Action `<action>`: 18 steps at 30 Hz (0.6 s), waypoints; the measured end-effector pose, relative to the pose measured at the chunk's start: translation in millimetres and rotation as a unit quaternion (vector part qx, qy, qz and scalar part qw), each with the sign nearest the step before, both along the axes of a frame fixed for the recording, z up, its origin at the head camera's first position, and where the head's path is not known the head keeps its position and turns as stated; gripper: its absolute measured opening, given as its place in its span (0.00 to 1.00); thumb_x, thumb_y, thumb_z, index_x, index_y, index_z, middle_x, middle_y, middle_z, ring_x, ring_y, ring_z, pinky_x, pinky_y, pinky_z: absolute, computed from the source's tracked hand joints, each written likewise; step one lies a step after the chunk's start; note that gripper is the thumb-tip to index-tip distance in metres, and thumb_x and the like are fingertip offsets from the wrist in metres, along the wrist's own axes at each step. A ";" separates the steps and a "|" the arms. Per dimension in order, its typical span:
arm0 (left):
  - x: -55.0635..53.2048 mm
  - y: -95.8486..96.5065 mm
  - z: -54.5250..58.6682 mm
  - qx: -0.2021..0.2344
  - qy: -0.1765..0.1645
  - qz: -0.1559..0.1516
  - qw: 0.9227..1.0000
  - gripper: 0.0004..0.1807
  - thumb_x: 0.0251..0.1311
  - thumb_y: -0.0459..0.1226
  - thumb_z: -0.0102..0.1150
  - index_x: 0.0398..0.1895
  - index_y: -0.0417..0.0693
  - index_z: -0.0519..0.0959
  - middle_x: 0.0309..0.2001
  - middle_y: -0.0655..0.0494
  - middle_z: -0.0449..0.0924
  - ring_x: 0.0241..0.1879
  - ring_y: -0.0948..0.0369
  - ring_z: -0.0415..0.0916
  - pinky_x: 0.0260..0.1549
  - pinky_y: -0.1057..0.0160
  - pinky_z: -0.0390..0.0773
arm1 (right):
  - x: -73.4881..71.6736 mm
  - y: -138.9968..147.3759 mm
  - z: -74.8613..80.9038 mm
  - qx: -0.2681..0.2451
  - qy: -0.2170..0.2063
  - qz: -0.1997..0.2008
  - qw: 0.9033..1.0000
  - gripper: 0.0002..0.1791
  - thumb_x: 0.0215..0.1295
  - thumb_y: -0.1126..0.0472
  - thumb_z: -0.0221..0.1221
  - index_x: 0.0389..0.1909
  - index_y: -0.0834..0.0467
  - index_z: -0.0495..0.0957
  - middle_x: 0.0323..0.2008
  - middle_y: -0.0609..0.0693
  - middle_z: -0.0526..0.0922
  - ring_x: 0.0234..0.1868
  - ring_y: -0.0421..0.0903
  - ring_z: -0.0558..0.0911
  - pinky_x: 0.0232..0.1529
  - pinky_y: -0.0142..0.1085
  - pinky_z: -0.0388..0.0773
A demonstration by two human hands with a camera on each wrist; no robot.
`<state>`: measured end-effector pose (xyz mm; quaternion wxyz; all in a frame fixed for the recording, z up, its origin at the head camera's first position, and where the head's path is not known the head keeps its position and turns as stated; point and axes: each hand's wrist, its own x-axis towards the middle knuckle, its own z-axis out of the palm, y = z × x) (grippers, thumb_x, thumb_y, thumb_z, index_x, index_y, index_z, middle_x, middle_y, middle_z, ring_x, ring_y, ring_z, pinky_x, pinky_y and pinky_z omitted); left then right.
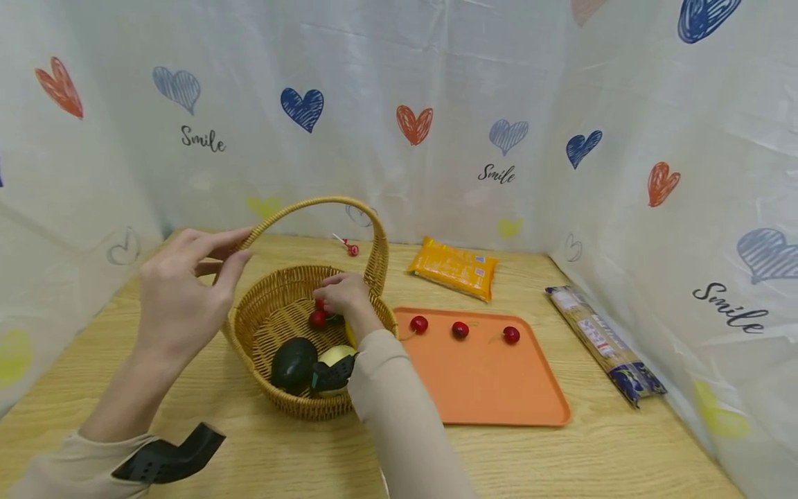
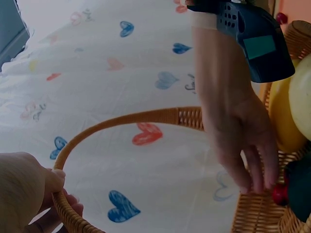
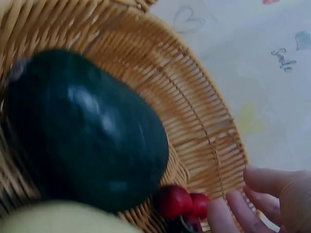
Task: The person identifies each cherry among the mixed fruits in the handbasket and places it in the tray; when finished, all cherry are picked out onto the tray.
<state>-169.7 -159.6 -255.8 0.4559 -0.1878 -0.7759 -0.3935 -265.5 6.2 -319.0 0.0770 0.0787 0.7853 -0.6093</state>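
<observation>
Currently, the cherries (image 3: 173, 201) in the basket (image 1: 271, 305) lie just nearer you than your right hand (image 1: 341, 296), its fingers apart, while your left hand (image 1: 187, 287) pinches the handle (image 1: 377, 262).

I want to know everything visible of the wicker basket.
The basket is rounded, tan and woven, with one arched handle, which the left hand pinches. It appears upright on the table, by the orange tray. Inside are a dark green fruit, a pale one, a yellow one and cherries. The right hand reaches inside.
</observation>
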 end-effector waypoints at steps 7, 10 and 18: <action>0.7 -0.7 0.9 -0.001 -0.006 0.001 1.000 0.14 0.53 0.24 0.64 0.44 0.39 0.84 0.33 0.48 0.78 0.36 0.78 0.70 0.36 0.88 0.71 | -7.8 -16.8 -8.8 0.045 -0.036 -0.045 0.997 0.11 0.54 0.66 0.68 0.40 0.60 0.84 0.38 0.55 0.74 0.30 0.48 0.80 0.30 0.37 0.85; 0.3 -0.4 0.4 -0.002 -0.004 -0.001 1.000 0.14 0.53 0.24 0.64 0.43 0.39 0.84 0.34 0.48 0.79 0.36 0.78 0.70 0.36 0.88 0.71 | -9.2 -19.8 -14.1 0.059 -0.042 -0.050 0.996 0.10 0.54 0.66 0.68 0.38 0.59 0.84 0.50 0.60 0.69 0.24 0.45 0.77 0.27 0.36 0.84; -0.4 -0.5 -0.3 0.000 -0.002 0.001 1.000 0.14 0.52 0.24 0.64 0.43 0.39 0.84 0.33 0.48 0.79 0.36 0.79 0.70 0.35 0.88 0.71 | -3.7 -25.4 -19.4 0.139 0.000 -0.004 0.990 0.10 0.52 0.69 0.67 0.37 0.60 0.86 0.56 0.63 0.68 0.36 0.49 0.75 0.24 0.34 0.84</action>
